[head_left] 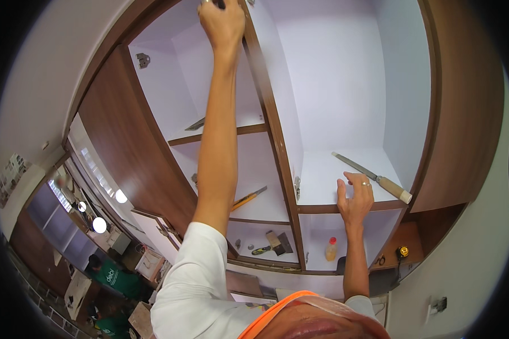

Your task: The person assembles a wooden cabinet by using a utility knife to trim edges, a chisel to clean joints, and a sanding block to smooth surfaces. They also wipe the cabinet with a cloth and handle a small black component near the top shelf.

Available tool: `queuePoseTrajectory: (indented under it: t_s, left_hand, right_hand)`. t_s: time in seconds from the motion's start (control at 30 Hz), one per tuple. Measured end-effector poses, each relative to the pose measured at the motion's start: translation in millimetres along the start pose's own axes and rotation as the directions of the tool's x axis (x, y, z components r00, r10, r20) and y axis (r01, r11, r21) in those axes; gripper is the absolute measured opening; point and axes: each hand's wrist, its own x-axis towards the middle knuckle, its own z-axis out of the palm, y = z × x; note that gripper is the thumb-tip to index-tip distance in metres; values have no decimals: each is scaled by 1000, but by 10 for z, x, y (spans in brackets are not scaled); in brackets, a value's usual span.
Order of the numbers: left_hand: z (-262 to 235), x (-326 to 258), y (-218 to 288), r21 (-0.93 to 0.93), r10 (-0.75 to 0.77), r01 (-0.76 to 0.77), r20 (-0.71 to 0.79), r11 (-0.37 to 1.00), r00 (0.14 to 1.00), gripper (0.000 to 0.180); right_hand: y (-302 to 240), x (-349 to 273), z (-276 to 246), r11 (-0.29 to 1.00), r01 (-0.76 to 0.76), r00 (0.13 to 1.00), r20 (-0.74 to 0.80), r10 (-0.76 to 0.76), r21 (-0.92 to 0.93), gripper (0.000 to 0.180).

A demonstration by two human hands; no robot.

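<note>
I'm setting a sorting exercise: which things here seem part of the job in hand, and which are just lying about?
Likely part of the job:
cabinet
dark object in the left hand, mostly cropped
perhaps the wooden-handled tool by the right hand

Apparently just lying about:
orange utility knife
red-capped bottle
brush

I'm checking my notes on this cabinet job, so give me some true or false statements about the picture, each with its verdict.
1. The wooden-handled chisel lies near the right hand. True.
2. The upright bottle is capped in blue. False: it is capped in red.
3. The orange utility knife lies left of the chisel. True.
4. The left hand is lower in the picture than the right. False: it is higher, at the top edge.
</note>
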Motion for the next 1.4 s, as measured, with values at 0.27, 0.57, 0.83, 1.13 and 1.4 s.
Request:
queuePoseTrajectory:
  t_s: [0.27, 0.57, 0.83, 1.13, 1.4]
  left_hand:
    - [-61, 56, 261, -63, -378, 395, 190, 916, 906, 49]
    - [-255, -547, 354, -48, -367, 376, 131, 925, 921, 56]
    - [-405, -1387, 421, -57, -216, 224, 120, 973, 969, 50]
    - [-524, -1587, 450, 110, -228, 218, 88, 970, 970, 47]
    - [-738, -2163, 729, 95, -312, 305, 72, 948, 947, 57]
  right_hand:
    - [6, 8, 40, 1000, 23, 1000, -18, -23, 4, 18]
    - [64, 19, 52, 998, 62, 996, -57, -61, 22, 17]
    - [85, 16, 24, 999, 28, 999, -23, -28, 30, 16]
    - [46, -17, 44, 998, 55, 998, 33, -54, -7, 15]
    - [57, -9, 75, 997, 66, 996, 56, -63, -49, 16]
